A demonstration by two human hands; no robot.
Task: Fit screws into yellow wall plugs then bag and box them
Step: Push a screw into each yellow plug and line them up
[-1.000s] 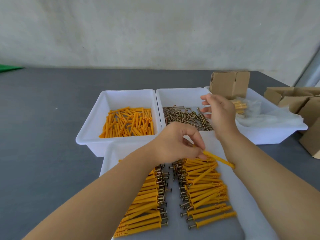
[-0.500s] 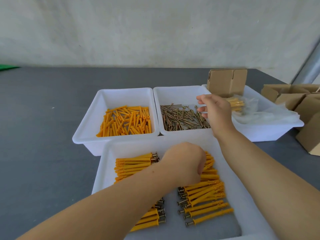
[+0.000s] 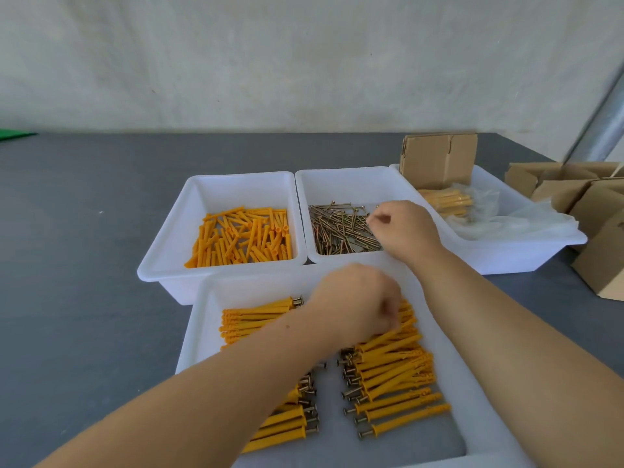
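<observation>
Right hand [image 3: 403, 228] reaches into the white plastic bin of brass screws [image 3: 341, 231] at one o'clock, fingers curled; what they pinch, I cannot tell. Left hand [image 3: 358, 298] fisted over assembled yellow plugs [image 3: 388, 366]; its hold I cannot tell either.

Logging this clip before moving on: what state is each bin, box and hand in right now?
Plug bin: part full of loose yellow plugs.
Screw bin: thin layer of loose screws.
Front tray: rows of assembled plugs.
Right bin: holds bagged plugs, plastic bags.
Cardboard box: upright, flaps open.
Left hand: fingers curled over tray.
Right hand: fingers curled over screws.
</observation>
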